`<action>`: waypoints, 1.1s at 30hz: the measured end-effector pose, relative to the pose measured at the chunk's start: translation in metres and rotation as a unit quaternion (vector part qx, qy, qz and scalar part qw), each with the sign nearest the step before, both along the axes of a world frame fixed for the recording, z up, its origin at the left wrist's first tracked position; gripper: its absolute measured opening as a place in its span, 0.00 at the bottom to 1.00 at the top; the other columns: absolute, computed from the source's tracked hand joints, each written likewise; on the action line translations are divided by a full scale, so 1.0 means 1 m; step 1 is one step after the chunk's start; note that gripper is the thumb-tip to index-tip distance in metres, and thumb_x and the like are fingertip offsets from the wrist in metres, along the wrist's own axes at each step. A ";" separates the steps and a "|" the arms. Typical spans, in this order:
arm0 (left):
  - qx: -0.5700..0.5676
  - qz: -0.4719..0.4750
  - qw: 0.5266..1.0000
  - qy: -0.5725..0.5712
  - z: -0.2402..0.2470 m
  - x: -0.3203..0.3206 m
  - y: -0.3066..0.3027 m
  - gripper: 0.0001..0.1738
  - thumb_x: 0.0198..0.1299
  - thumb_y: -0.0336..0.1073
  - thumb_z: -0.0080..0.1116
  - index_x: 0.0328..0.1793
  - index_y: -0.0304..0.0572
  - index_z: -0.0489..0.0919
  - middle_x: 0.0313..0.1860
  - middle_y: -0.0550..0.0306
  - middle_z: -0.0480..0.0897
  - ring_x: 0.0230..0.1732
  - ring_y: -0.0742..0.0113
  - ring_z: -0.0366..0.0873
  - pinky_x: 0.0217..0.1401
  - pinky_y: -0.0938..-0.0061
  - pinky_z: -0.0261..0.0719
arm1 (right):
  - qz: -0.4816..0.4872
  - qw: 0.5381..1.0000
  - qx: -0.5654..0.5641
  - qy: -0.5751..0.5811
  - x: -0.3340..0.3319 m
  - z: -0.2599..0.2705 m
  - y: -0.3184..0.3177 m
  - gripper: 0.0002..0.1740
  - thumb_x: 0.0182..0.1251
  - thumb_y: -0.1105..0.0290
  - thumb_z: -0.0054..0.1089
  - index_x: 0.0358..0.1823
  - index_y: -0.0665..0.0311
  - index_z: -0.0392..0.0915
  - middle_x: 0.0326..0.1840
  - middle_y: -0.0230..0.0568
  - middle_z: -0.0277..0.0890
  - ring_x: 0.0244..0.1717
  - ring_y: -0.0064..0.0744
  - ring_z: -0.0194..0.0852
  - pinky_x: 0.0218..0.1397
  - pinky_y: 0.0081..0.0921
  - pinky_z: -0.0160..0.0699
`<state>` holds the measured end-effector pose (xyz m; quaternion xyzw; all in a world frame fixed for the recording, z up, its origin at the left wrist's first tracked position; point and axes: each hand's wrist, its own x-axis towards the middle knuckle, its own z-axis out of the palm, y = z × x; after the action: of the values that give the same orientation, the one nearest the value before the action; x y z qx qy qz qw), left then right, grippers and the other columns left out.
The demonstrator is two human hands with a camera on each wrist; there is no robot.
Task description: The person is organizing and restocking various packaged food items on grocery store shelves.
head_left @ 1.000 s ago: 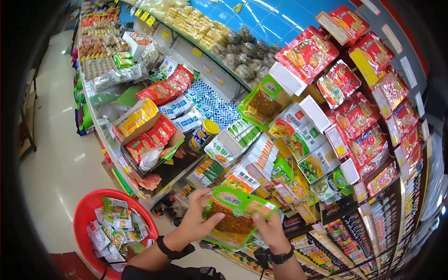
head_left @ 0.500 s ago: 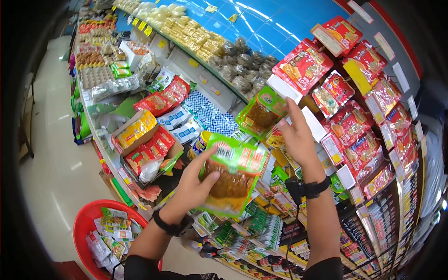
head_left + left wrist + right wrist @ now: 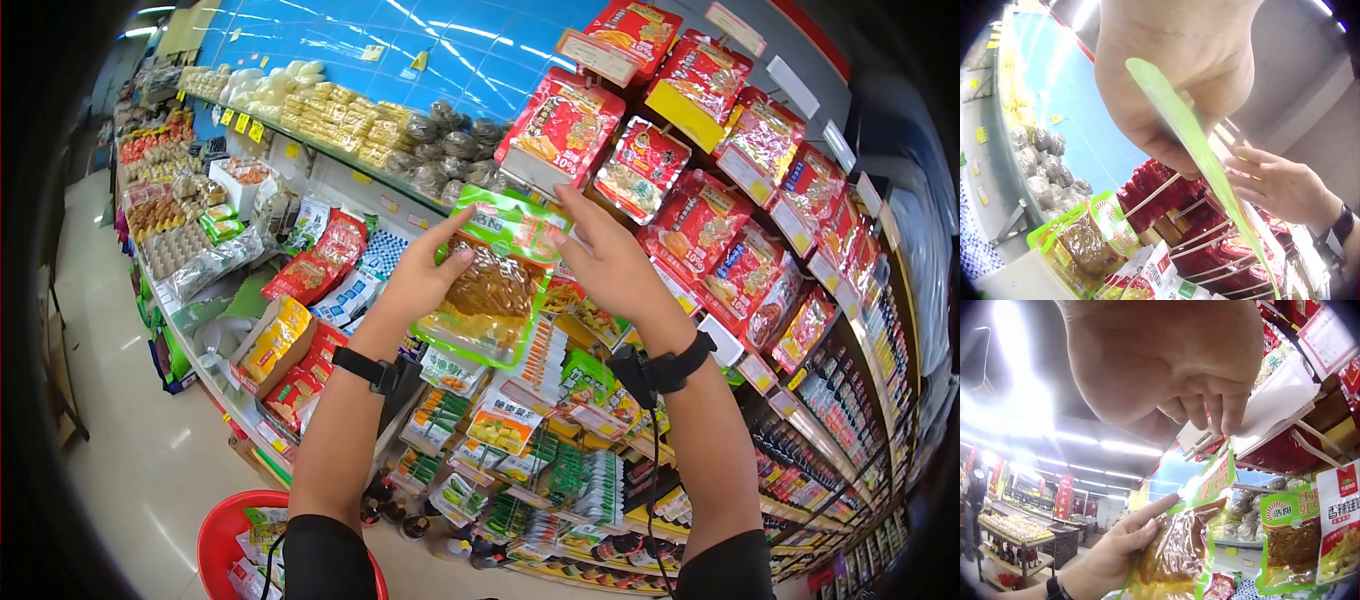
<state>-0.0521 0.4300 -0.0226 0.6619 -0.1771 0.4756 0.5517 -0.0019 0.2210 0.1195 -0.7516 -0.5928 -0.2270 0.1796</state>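
My left hand (image 3: pixel 425 275) pinches a green-bordered clear pouch of brown preserved food (image 3: pixel 490 285) by its upper left edge. In the left wrist view the pouch (image 3: pixel 1200 153) shows nearly edge-on. My right hand (image 3: pixel 615 260) is at the pouch's upper right corner, its fingers reaching up beside a white price-tag holder (image 3: pixel 1279 406). The left wrist view shows the right hand (image 3: pixel 1288 187) with fingers fairly straight. A matching pouch (image 3: pixel 1085 244) hangs on the rack below the hands.
Red food packets (image 3: pixel 560 130) hang from hooks with projecting tag holders. White pickle packets (image 3: pixel 505 420) hang lower. A glass shelf with wrapped dark bundles (image 3: pixel 455 150) runs behind. A red basket (image 3: pixel 215 530) with packets stands on the floor at lower left.
Both hands held the pouch low at first. My right hand let go and reached up to the rack; then my left hand raised the pouch toward it. The view has tilted up.
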 end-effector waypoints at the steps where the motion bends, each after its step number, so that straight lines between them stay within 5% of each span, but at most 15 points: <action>1: -0.008 -0.008 1.000 0.006 0.001 0.002 0.003 0.29 0.63 0.25 0.53 0.73 0.40 0.65 0.68 0.50 0.71 0.68 0.65 0.65 0.71 0.72 0.59 | -0.008 1.000 -0.007 -0.028 -0.004 0.000 -0.003 0.34 0.67 0.70 0.52 0.73 0.67 0.53 0.73 0.52 0.58 0.73 0.42 0.57 0.72 0.33 0.58; 5: -0.001 -0.009 1.000 0.017 0.006 0.006 0.003 0.29 0.64 0.25 0.53 0.72 0.41 0.66 0.68 0.49 0.71 0.68 0.65 0.66 0.71 0.71 0.60 | -0.005 0.997 -0.008 -0.081 -0.012 -0.002 -0.006 0.31 0.67 0.66 0.51 0.69 0.71 0.58 0.69 0.61 0.60 0.70 0.53 0.59 0.72 0.36 0.59; 18: 0.090 0.087 0.990 0.059 0.007 0.052 0.017 0.30 0.61 0.25 0.56 0.71 0.42 0.67 0.65 0.47 0.74 0.66 0.62 0.69 0.68 0.71 0.63 | 0.035 0.991 -0.087 -0.097 -0.066 -0.014 -0.059 0.35 0.64 0.68 0.54 0.73 0.65 0.55 0.73 0.55 0.56 0.70 0.51 0.59 0.71 0.38 0.61; 19: 0.098 0.094 0.990 0.037 0.006 0.063 0.021 0.32 0.58 0.26 0.59 0.71 0.42 0.67 0.63 0.39 0.74 0.64 0.49 0.71 0.66 0.67 0.66 | 0.045 0.987 -0.111 -0.107 -0.077 -0.020 -0.077 0.35 0.64 0.68 0.53 0.72 0.65 0.54 0.72 0.55 0.56 0.68 0.52 0.61 0.70 0.38 0.63; 22: 0.093 0.098 0.984 0.115 0.017 0.074 0.019 0.30 0.58 0.26 0.59 0.69 0.40 0.69 0.60 0.38 0.76 0.61 0.47 0.73 0.65 0.65 0.68 | 0.044 0.975 -0.218 0.004 -0.109 -0.042 -0.135 0.35 0.65 0.67 0.55 0.72 0.63 0.56 0.73 0.52 0.57 0.69 0.52 0.61 0.69 0.39 0.65; 26: 0.148 0.236 0.956 0.090 0.012 0.114 0.026 0.27 0.56 0.30 0.62 0.63 0.37 0.73 0.55 0.37 0.78 0.58 0.44 0.75 0.62 0.62 0.71 | 0.051 0.964 -0.143 0.218 -0.121 -0.106 -0.216 0.30 0.65 0.70 0.59 0.69 0.64 0.63 0.63 0.51 0.69 0.60 0.49 0.72 0.60 0.35 0.74; 29: 0.164 0.226 0.953 0.119 0.019 0.132 0.029 0.24 0.50 0.29 0.63 0.56 0.35 0.77 0.50 0.36 0.80 0.53 0.41 0.76 0.58 0.59 0.73 | -0.155 0.900 -0.038 0.405 -0.119 -0.197 -0.295 0.26 0.65 0.71 0.59 0.65 0.64 0.68 0.54 0.50 0.76 0.51 0.47 0.77 0.52 0.31 0.77; 30: 0.170 0.217 0.951 0.138 0.019 0.138 0.030 0.23 0.49 0.29 0.62 0.55 0.34 0.77 0.49 0.35 0.80 0.52 0.40 0.76 0.57 0.59 0.74 | -0.209 0.916 0.036 0.340 -0.117 -0.251 -0.326 0.24 0.64 0.71 0.59 0.61 0.65 0.70 0.48 0.51 0.78 0.47 0.48 0.79 0.49 0.30 0.78; 31: 0.174 0.234 0.951 0.102 0.016 0.148 0.031 0.21 0.47 0.27 0.61 0.51 0.35 0.79 0.46 0.35 0.80 0.50 0.39 0.77 0.54 0.58 0.75 | -0.350 0.882 -0.028 0.315 -0.128 -0.284 -0.353 0.21 0.61 0.70 0.60 0.56 0.65 0.73 0.44 0.52 0.79 0.46 0.49 0.79 0.49 0.34 0.78; 32: 0.175 0.242 0.948 0.111 0.017 0.152 0.031 0.20 0.47 0.27 0.60 0.51 0.36 0.79 0.46 0.36 0.81 0.50 0.40 0.77 0.54 0.58 0.75 | -0.361 0.894 -0.019 0.265 -0.131 -0.366 -0.415 0.19 0.62 0.65 0.58 0.53 0.64 0.75 0.43 0.53 0.80 0.46 0.51 0.78 0.50 0.39 0.78; 33: 0.176 0.251 0.944 0.121 0.017 0.157 0.031 0.20 0.48 0.27 0.60 0.51 0.38 0.80 0.46 0.37 0.81 0.50 0.40 0.77 0.54 0.58 0.75 | -0.448 0.833 -0.132 0.296 -0.157 -0.409 -0.452 0.17 0.63 0.63 0.54 0.51 0.63 0.78 0.43 0.50 0.81 0.43 0.52 0.79 0.50 0.39 0.78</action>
<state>0.1051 0.4607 -0.0054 0.8237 -0.0180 0.4765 0.3067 -0.1590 -0.2312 -0.2898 -0.9826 -0.1342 0.0313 0.1249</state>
